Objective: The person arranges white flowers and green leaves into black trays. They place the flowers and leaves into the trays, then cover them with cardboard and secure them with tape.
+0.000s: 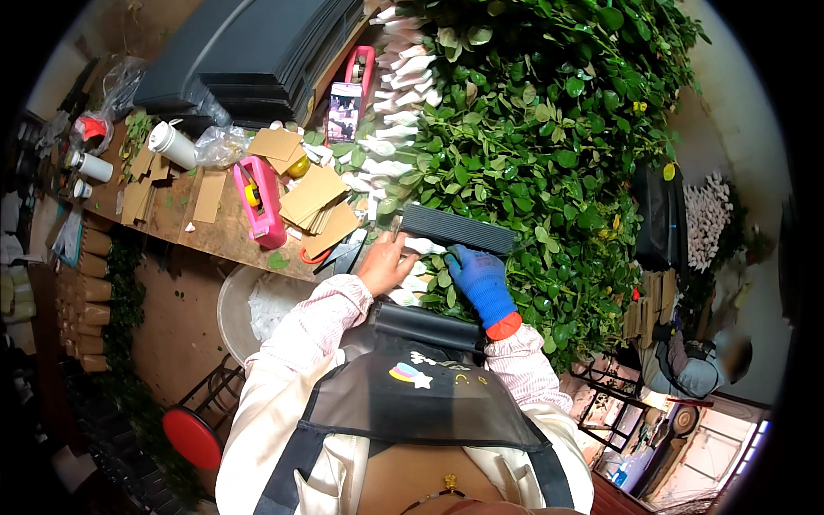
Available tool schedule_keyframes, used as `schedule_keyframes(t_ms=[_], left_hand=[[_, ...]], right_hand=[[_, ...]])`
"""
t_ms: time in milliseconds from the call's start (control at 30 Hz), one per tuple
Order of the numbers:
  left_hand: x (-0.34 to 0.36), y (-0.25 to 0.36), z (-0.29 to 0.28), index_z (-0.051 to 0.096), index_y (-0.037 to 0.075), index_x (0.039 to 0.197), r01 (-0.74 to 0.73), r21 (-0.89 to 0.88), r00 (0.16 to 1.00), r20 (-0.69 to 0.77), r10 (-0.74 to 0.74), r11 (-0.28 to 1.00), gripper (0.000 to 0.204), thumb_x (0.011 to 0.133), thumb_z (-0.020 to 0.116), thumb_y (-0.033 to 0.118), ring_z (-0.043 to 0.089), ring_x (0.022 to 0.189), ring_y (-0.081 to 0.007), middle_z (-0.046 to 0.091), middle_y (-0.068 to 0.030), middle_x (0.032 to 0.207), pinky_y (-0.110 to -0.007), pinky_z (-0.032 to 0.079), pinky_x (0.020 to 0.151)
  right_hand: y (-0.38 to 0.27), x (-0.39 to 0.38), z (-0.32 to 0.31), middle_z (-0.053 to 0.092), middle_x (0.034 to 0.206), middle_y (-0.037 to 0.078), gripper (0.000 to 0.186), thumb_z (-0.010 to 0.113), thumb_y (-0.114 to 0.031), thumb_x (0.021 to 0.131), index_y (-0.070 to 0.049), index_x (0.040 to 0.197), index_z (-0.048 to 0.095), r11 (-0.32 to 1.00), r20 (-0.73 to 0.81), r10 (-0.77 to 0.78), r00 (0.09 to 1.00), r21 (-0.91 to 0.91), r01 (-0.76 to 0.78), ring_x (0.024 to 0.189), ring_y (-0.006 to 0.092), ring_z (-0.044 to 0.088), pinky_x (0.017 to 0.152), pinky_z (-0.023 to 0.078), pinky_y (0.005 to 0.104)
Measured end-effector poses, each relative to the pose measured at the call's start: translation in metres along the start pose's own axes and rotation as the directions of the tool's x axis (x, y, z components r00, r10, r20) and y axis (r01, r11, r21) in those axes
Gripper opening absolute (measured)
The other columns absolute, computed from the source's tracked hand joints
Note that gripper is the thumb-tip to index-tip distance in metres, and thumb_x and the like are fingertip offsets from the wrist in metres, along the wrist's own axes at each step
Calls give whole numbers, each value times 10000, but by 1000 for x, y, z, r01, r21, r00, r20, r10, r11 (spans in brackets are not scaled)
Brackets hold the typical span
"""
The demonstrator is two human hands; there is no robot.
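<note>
Between my hands lies a flower with a white-sleeved head (423, 245), its sleeve pointing left. My bare left hand (384, 264) has its fingers stretched out at the sleeve's left end. My right hand (481, 281), in a blue knit glove with an orange cuff, is closed where the sleeve meets the stem; its fingertips are partly hidden among leaves. Just beyond both hands, a dark ribbed block (459, 228) rests on the foliage. More white-sleeved heads (415, 283) lie just below my left hand. A large heap of leafy green stems (532, 154) spreads ahead and right.
Left on the wooden table (172, 219) are a pink tape dispenser (260, 206), brown cardboard pieces (313, 196), scissors (342, 256) and a white cup (172, 144). A phone (344, 112) stands farther back beside stacked dark sheets (257, 60). A red stool (191, 438) stands lower left.
</note>
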State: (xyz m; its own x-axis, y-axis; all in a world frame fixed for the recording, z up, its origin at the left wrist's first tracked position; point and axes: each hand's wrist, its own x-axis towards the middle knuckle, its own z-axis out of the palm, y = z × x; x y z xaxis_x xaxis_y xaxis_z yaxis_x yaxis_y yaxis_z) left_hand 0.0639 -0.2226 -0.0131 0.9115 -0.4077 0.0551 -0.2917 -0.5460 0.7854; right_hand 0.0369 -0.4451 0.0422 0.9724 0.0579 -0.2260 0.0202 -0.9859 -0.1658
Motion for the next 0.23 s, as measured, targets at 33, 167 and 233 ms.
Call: schedule_keyframes(t_ms=[33,167,233], left_hand=[[0,0,-1,564,-27,1163,-15,-1,1000,-3,15,1000,426,876,721,246,605,920,-433,591,-247,995,-486,501,811],[-1,7,-3,584,-11,1118,27,0,999,-27,-27,1000,362,879,700,235,594,918,-422,614,-240,931,-487,490,818],[1,4,0,589,11,1146,31,-41,999,-32,-32,999,388,864,716,246,595,929,-422,614,-247,948,-482,489,833]], right_hand=[[-1,0,1,741,904,123,286,588,-449,953,-241,1121,690,1000,-1,13,1000,-5,-13,827,338,713,721,546,490],[-2,-3,-4,743,916,125,305,586,-458,954,-243,1145,688,996,39,85,996,35,-87,834,338,714,737,549,479],[2,-3,4,747,929,122,346,585,-477,951,-223,1162,687,995,20,97,995,31,-98,855,340,716,751,554,468]])
